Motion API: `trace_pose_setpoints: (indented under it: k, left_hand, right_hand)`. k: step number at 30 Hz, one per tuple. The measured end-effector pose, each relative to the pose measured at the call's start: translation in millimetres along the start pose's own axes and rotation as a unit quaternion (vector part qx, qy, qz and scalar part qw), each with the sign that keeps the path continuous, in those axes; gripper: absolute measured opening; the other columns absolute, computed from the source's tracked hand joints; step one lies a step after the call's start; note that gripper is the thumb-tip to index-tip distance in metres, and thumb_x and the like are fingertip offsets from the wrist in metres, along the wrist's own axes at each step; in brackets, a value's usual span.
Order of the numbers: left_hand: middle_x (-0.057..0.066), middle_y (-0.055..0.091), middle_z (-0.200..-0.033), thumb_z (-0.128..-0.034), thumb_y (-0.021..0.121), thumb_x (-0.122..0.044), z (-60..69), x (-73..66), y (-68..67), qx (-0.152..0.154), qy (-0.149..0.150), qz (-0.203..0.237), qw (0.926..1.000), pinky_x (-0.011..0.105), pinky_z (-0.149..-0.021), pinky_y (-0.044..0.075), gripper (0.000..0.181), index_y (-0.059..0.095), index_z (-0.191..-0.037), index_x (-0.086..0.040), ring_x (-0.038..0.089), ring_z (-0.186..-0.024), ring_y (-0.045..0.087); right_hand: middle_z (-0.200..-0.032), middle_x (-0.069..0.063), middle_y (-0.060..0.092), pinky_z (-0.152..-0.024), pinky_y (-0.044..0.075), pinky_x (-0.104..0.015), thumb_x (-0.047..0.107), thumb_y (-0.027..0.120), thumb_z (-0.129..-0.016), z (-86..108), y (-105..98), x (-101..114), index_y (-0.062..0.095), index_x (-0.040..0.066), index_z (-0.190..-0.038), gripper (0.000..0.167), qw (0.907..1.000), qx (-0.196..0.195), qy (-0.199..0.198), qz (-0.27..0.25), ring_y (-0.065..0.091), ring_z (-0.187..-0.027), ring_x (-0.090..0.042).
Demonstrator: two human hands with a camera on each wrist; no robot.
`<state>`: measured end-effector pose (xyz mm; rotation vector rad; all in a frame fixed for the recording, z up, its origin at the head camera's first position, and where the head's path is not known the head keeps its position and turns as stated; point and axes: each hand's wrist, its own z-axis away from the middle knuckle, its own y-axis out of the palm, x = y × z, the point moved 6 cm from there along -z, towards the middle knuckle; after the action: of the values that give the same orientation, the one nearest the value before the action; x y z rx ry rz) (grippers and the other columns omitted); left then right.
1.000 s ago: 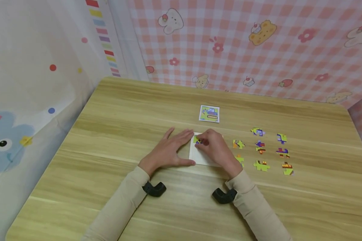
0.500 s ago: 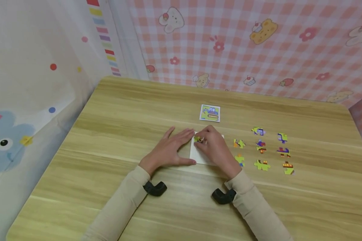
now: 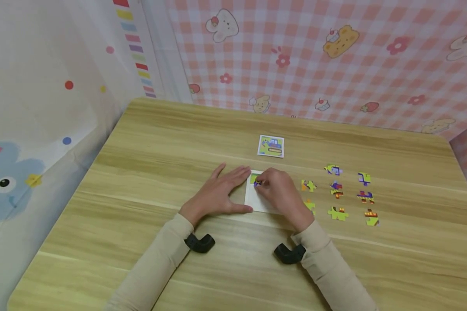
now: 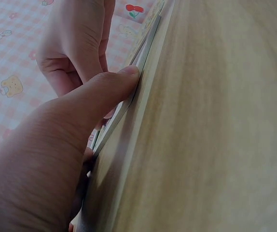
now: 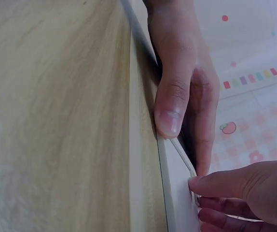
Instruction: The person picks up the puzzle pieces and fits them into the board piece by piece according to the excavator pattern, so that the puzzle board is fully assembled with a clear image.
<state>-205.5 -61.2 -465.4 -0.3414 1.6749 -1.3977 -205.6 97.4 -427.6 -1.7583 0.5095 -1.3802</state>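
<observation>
The right hand (image 3: 282,192) pinches a green and purple puzzle piece (image 3: 253,177) between thumb and fingers, over the far left corner of a white square board (image 3: 258,204). Compared with half a second ago, that hand sits slightly more to the right and nearer, and more of the piece's green shows beside the fingertips; the rest of it is hidden by them. The left hand (image 3: 219,191) lies as it did, fingers extended and gripping nothing, with fingertips by the board's far left corner and the thumb touching its near edge. Eight loose pieces (image 3: 337,213) lie to the right of the board in the same places as before, two of them close beside it, one partly behind the right wrist. On the far side of the board, apart from it, the picture card (image 3: 270,146) rests unmoved on the wooden surface (image 3: 159,147). Beyond the surface's far edge hangs a pink checked cloth (image 3: 253,77)
</observation>
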Motion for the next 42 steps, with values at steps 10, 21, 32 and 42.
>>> trace_pose_setpoints:
  k: [10, 21, 32, 42]
  left_hand:
    - [-0.003, 0.023, -0.170, -0.0843, 0.064, -0.078, -1.3, -0.2, 0.7, -0.001, 0.002, -0.010, 0.9999, 0.045, -0.128, -0.008, 0.108, 0.026, -0.164, -0.015, 0.011, -0.157, 0.018]
    - [-0.003, 0.022, -0.170, -0.0849, 0.063, -0.078, -2.0, -1.8, 1.7, 0.003, 0.003, -0.009, 0.9999, 0.045, -0.128, -0.008, 0.108, 0.026, -0.165, -0.016, 0.012, -0.157, 0.018]
    - [-0.002, 0.020, -0.171, -0.0849, 0.063, -0.077, -0.2, -1.4, -0.4, 0.003, 0.002, -0.010, 0.9999, 0.046, -0.128, -0.009, 0.108, 0.025, -0.165, -0.015, 0.013, -0.158, 0.016]
    - [-0.003, 0.019, -0.171, -0.0853, 0.063, -0.077, 0.5, -0.1, 1.5, 0.005, 0.002, -0.006, 1.0000, 0.045, -0.128, -0.009, 0.108, 0.024, -0.165, -0.015, 0.012, -0.158, 0.015]
  right_hand:
    - [-0.097, -0.014, 0.074, -0.078, 0.059, -0.041, 0.000, 0.076, -0.091, -0.9, 0, 6, 0.080, -0.004, -0.095, 0.006, 0.9993, -0.003, -0.036, 0.002, 0.068, -0.085, -0.024]
    - [-0.114, -0.017, 0.062, -0.079, 0.058, -0.041, 0.007, 0.075, -0.094, 4.1, -22, 9, 0.073, -0.004, -0.120, 0.028, 0.9997, -0.018, 0.017, 0.010, 0.064, -0.092, -0.028]
    - [-0.111, -0.024, 0.069, -0.072, 0.056, -0.047, 0.006, 0.070, -0.098, 18.8, -94, -37, 0.072, -0.007, -0.119, 0.025, 0.9930, -0.098, 0.066, 0.005, 0.066, -0.095, -0.038]
    - [-0.130, -0.034, 0.059, -0.084, 0.055, -0.062, 0.011, 0.066, -0.100, 42.3, -135, -108, 0.065, -0.010, -0.129, 0.035, 0.9919, -0.007, 0.121, 0.038, 0.061, -0.111, -0.050]
